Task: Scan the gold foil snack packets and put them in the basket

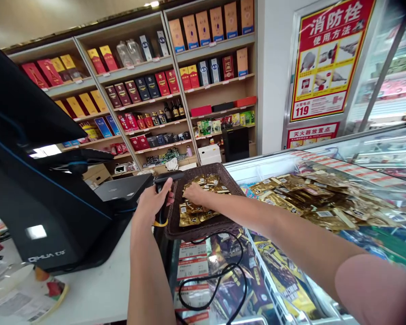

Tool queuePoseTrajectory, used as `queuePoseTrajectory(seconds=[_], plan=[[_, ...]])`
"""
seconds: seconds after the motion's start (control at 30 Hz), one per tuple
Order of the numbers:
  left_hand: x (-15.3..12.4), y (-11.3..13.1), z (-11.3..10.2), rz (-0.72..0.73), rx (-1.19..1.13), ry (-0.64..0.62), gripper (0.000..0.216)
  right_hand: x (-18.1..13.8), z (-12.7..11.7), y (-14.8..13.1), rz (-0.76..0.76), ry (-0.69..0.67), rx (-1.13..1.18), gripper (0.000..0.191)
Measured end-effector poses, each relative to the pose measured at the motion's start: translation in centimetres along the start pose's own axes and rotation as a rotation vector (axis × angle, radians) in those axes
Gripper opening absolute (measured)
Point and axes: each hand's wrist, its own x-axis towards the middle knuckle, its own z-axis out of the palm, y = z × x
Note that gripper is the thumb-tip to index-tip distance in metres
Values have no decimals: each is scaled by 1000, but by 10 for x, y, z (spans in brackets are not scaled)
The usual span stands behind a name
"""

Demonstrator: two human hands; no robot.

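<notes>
My left hand is closed round the handle of a black handheld barcode scanner, at the left side of a dark brown woven basket. My right hand reaches into that basket from the right. Its fingers are curled down among the small gold packets, and their tips are partly hidden; they appear closed on a packet. A black coiled cable hangs below the basket over the glass top. More gold packets lie heaped on the freezer to the right.
A black checkout terminal stands on the white counter at left, with a plastic tub in front. Glass-topped freezers hold packaged goods at right. Shelves of boxes and bottles line the back wall, beside a red poster.
</notes>
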Motion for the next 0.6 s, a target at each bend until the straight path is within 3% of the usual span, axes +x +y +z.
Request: queuePoseTrajectory(seconds=[0.13,0.27,0.37,0.43,0.53,0.6], plan=[[4,-2,3,19,-22,-40,63,-40,-19,27,-5,72,-35,19],[5,2,11,31,-42,-76,61,-104,-33,66,239,295,172,24],[3,7,21,38,-77,-122,59,-144,-35,88,467,242,425,31],[1,10,29,34,-70,-148,57,-159,-35,95,541,172,590,33],[-1,15,41,36,-17,-177,55,-168,-34,92,557,129,743,29],[-4,18,48,49,12,-219,54,-169,-33,86,517,192,717,35]])
